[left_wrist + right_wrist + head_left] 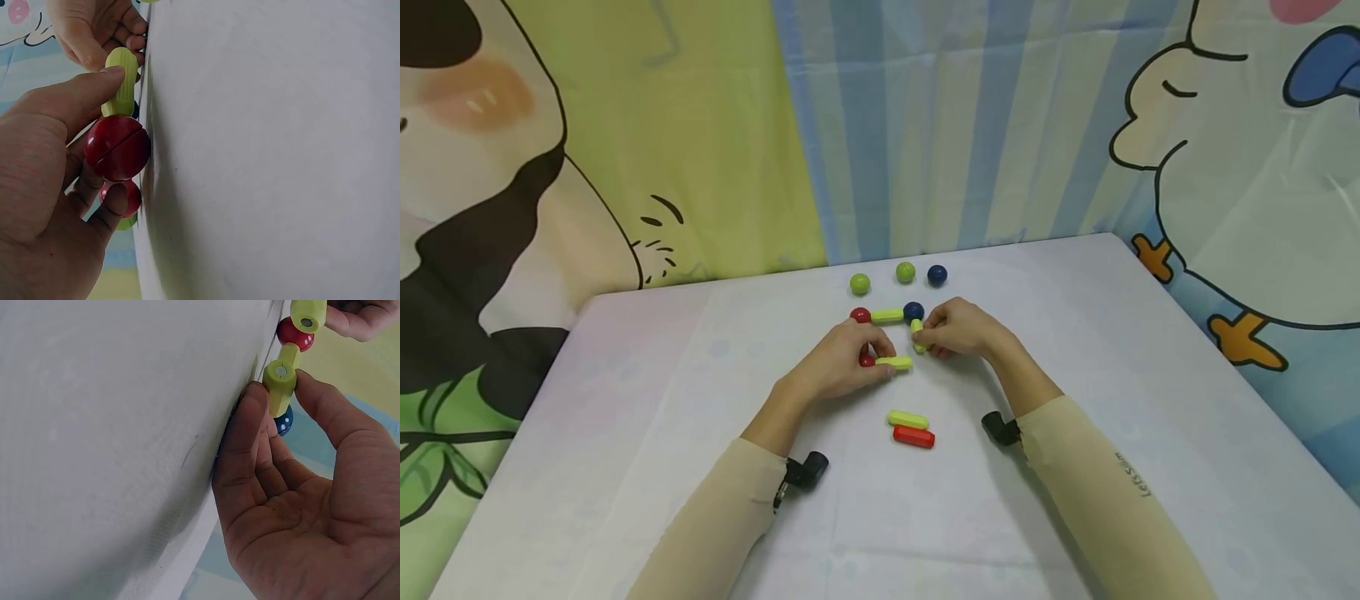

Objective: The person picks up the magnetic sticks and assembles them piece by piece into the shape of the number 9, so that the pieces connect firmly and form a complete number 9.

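My left hand (844,358) holds a red ball (117,147) with a yellow-green rod (895,363) joined to it; the thumb lies along the rod and fingertips are at the ball. With thumb and forefinger, my right hand (958,327) pinches another yellow-green rod (280,387), whose near end shows a metal disc. That rod's far end meets a dark blue ball (913,312). From the blue ball a third yellow-green rod (887,316) runs left to a second red ball (860,315), beyond my left hand. The two hands are close together but apart.
Two green balls (860,284) and a dark blue ball (937,276) lie near the back edge of the white-covered table (647,433). Nearer the person, a loose yellow-green rod (907,419) lies beside a red rod (913,437). A printed cloth (917,125) hangs behind.
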`<state>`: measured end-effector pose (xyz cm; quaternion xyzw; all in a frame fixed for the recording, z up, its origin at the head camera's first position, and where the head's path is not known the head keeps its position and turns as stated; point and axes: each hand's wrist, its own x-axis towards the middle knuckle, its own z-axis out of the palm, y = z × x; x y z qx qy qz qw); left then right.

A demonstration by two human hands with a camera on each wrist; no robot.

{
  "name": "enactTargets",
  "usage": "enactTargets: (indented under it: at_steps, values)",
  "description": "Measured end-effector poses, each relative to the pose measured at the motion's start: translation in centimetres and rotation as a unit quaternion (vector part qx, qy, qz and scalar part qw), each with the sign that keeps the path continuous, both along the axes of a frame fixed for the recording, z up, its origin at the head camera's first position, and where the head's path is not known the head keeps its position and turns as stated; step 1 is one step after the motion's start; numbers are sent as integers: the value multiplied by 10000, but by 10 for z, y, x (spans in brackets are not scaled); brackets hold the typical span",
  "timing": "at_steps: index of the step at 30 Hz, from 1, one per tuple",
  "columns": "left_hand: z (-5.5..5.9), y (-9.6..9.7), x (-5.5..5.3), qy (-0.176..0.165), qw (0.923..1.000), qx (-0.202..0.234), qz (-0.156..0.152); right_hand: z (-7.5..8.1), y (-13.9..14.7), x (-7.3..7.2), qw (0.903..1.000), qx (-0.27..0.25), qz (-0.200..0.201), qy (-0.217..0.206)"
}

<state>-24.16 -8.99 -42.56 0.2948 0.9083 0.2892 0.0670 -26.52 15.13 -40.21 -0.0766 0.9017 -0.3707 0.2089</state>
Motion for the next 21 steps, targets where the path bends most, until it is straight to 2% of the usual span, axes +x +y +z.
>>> enactTargets:
  at_steps: [13,21]
  values:
    - [1,0,1,30,10000,-10,9,-4,2,-2,9997,-217,-11,-106]
    - [-1,1,1,83,10000,25,-6,-2,3,1,9995,-268,17,-143]
